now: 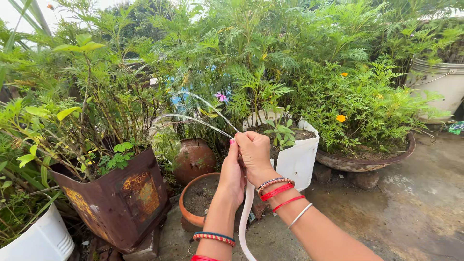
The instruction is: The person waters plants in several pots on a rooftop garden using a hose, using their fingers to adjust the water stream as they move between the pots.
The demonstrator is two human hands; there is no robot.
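Both my hands are raised together in the middle of the view around the end of a pale hose (246, 212). My right hand (254, 152) is closed over the hose end, with red and silver bangles on that wrist. My left hand (231, 176) grips it from the left side, thumb up by the nozzle end. Thin arcs of water (193, 118) spray up and to the left from between my hands toward the plants. The hose hangs down between my forearms to the bottom edge.
A rusty square metal planter (123, 198) stands at left, a white tub (41, 241) at bottom left. Clay pots (193, 159) and a white sack planter (299, 159) sit ahead. A wide shallow bowl (367, 162) of marigolds and a white bucket (442, 87) are at right. Wet concrete (411, 208) lies at right.
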